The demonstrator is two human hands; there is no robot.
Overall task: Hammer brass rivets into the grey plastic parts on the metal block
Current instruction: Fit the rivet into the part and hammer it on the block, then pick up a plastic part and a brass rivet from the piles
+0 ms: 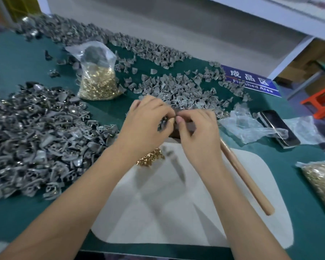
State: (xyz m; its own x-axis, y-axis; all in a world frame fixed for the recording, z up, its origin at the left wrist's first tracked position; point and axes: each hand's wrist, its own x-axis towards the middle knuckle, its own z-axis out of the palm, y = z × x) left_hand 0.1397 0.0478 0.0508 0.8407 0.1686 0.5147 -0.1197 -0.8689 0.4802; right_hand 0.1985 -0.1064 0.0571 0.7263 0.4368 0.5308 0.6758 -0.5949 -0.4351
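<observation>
A grey plastic part (162,122) is pinched between the left hand (148,121) and right hand (197,128) above the metal block (184,126); the hammer (246,175) lies unused beside it, hammering judged pending.

Both bare forearms reach forward from the bottom edge and converge toward the middle of the view. The left hand (148,121) is turned palm-down with its knuckles up, the fingers curled inward and the thumb tip pressed toward the index finger in a pinch. The right hand (197,126) mirrors it, wrist slightly bent, fingers folded under, thumb and forefinger pointing left. The two sets of fingertips nearly meet (whether they actually touch is too blurred to tell).
</observation>
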